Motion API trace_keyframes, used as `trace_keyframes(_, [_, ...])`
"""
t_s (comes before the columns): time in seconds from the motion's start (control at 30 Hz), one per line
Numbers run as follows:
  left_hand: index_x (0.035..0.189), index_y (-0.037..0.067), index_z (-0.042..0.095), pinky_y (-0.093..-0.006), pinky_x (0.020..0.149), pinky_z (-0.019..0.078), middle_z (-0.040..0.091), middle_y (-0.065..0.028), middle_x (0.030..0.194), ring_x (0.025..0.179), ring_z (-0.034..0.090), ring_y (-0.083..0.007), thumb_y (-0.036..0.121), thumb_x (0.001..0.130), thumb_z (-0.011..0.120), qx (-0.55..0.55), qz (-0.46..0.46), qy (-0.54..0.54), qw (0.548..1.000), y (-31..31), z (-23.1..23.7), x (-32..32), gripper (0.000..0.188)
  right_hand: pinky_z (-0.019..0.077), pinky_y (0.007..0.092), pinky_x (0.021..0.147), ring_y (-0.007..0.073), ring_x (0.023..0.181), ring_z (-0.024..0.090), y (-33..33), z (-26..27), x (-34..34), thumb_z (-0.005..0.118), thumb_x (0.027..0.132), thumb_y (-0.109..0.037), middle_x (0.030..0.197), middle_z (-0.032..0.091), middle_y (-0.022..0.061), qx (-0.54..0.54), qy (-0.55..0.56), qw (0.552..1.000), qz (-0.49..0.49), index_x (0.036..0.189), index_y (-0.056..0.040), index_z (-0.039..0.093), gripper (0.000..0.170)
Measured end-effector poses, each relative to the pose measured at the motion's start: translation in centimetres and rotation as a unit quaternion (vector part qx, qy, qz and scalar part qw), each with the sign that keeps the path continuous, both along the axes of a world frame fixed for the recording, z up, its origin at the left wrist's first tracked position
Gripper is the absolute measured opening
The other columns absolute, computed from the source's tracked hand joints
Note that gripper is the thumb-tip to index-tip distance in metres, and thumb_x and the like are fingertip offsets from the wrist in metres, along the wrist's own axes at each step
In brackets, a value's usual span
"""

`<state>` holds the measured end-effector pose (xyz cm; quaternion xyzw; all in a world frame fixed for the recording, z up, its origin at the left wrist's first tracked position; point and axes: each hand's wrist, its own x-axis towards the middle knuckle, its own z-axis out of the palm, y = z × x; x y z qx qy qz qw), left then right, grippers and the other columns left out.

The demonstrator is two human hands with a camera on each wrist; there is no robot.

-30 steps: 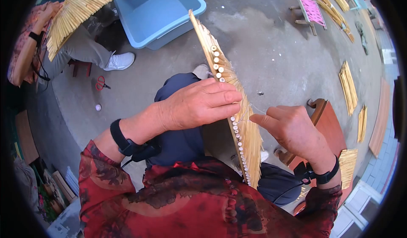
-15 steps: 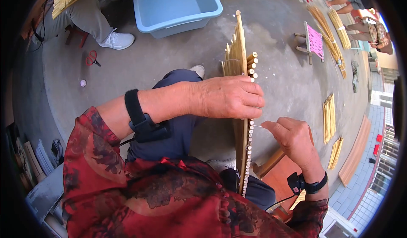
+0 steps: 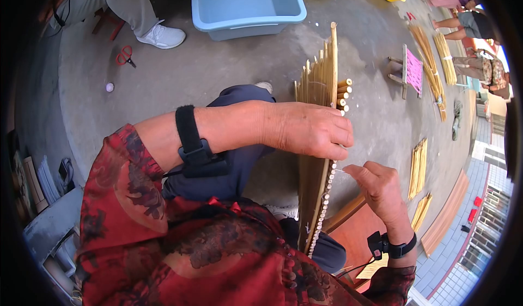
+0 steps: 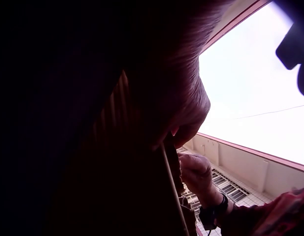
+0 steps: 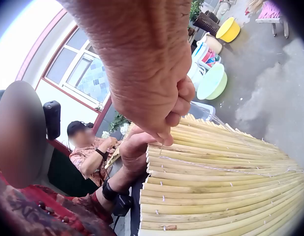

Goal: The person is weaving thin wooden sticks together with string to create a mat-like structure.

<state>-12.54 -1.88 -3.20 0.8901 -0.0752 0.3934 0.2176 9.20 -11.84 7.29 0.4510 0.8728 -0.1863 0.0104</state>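
Observation:
A mat of pale, stitched stalks (image 5: 216, 189) stands on edge between the knees, its row of cut stalk ends (image 3: 326, 200) facing up in the head view. The left hand (image 3: 313, 130) grips this edge from above, fingers bent over it. Just to the right, the right hand (image 3: 376, 186) pinches a thin needle (image 5: 162, 147) between thumb and fingertips, close at the stalk ends. White thread (image 5: 216, 168) runs loosely across the mat's face from there. Most of the needle is hidden by the fingers. In the dark left wrist view, the right hand (image 4: 195, 172) shows beyond the edge.
A blue tub (image 3: 248, 23) stands ahead, with red-handled scissors (image 3: 125, 56) on the floor to the left. A pink-topped stool (image 3: 412, 73) and stalk bundles (image 3: 418, 168) are at right. Another person (image 5: 88, 152) sits nearby; a wooden stool (image 3: 354, 235) is beside the right knee.
The mat has turned from leaning right to standing nearly upright, its stalk face now to the left. The left hand keeps its grip; the right hand has come lower, still pinching. The head view has shifted.

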Motion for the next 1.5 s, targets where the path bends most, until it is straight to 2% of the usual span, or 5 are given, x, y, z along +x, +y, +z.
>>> trace_keyframes(0.4, [0.088, 0.003, 0.056, -0.0359, 0.078, 0.0492, 0.057, -0.009, 0.096, 0.098, 0.058, -0.0264, 0.009, 0.074, 0.062, 0.012, 0.017, 0.007, 1.0, -0.05, -0.15, 0.36, 0.017, 0.0413, 0.034, 0.046, 0.0198, 0.054, 0.052, -0.17, -0.37, -0.2, 0.065, 0.066, 0.007, 0.062, 0.044, 0.0047, 0.009, -0.009, 1.0, 0.019, 0.102, -0.0084, 0.066, 0.039])
trace_keyframes(0.9, [0.083, 0.004, 0.055, -0.0342, 0.075, 0.0494, 0.056, -0.0075, 0.092, 0.094, 0.058, -0.0242, 0.011, 0.072, 0.062, 0.015, 0.021, -0.004, 1.0, -0.08, 0.06, 0.26, 0.015, 0.0418, 0.034, 0.046, 0.0197, 0.054, 0.052, -0.17, -1.02, -0.13, 0.065, 0.068, 0.004, 0.062, 0.043, 0.0042, 0.006, -0.002, 1.0, 0.024, 0.102, -0.009, 0.064, 0.036])
trace_keyframes(1.03, [0.082, 0.004, 0.054, -0.0345, 0.075, 0.0496, 0.056, -0.0075, 0.092, 0.093, 0.058, -0.0244, 0.011, 0.072, 0.062, 0.016, 0.016, 0.019, 1.0, -0.04, 0.07, 0.07, 0.014, 0.0421, 0.0341, 0.046, 0.0199, 0.054, 0.052, -0.04, -0.86, -0.24, 0.064, 0.069, 0.003, 0.062, 0.044, 0.0043, 0.001, -0.007, 1.0, 0.029, 0.102, -0.0086, 0.064, 0.035])
trace_keyframes(1.5, [0.081, 0.003, 0.054, -0.0348, 0.073, 0.0493, 0.055, -0.0074, 0.09, 0.092, 0.058, -0.0248, 0.01, 0.071, 0.062, 0.005, 0.015, -0.008, 1.0, -0.11, -0.09, 0.24, 0.015, 0.0428, 0.0342, 0.045, 0.0204, 0.055, 0.053, 0.08, -0.73, -0.55, 0.063, 0.07, 0.003, 0.063, 0.044, 0.0045, 0.0, -0.018, 0.999, 0.035, 0.102, -0.0084, 0.064, 0.034])
